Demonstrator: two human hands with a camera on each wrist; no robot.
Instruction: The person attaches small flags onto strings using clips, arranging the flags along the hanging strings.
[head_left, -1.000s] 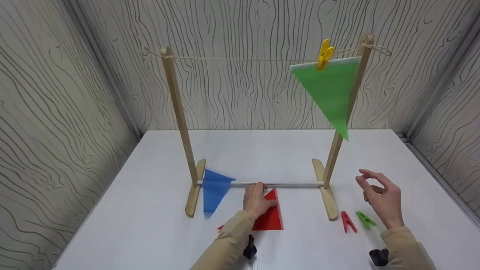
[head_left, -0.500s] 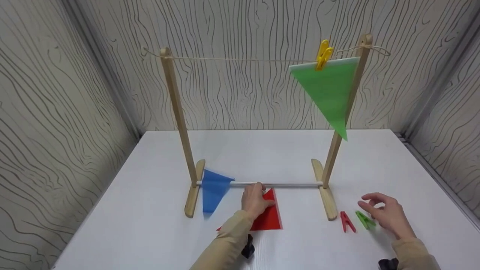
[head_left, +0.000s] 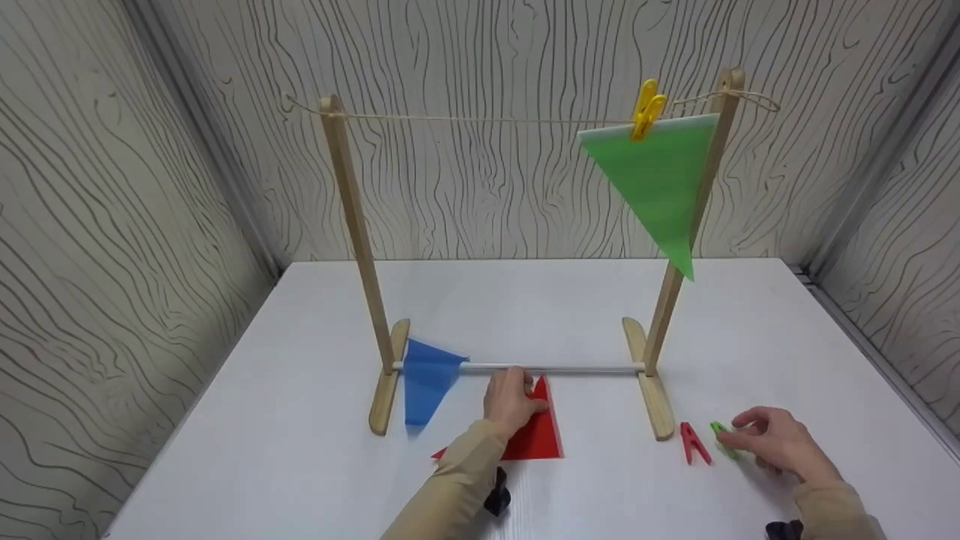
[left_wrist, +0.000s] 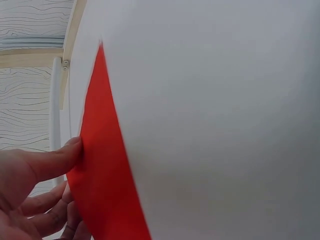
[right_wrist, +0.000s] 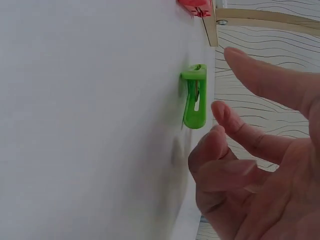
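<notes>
My left hand [head_left: 510, 405] pinches the upper edge of a red triangular pennant [head_left: 534, 441] near the table. In the left wrist view the thumb [left_wrist: 62, 157] lies on the near face of the red pennant [left_wrist: 106, 165], while the other fingers go behind its edge. Over on the right, my right hand [head_left: 780, 442] hovers at a green clothespin [head_left: 721, 433], holding nothing. Its thumb and fingertips stand apart, close to the handle end of the green clothespin [right_wrist: 196, 100] in the right wrist view. Beside that lies a red clothespin [head_left: 694, 444].
A wooden stand has a left post [head_left: 356, 232] and a right post [head_left: 664, 315], joined low by a white rod [head_left: 585, 369]. From the string [head_left: 480, 118] hangs a green pennant [head_left: 656, 176] under a yellow clothespin [head_left: 646, 111]. A blue pennant [head_left: 431, 382] drapes over the rod.
My right hand has come down and slightly right, onto the green clothespin's place on the table. The left hand and red pennant have stayed nearly still.
</notes>
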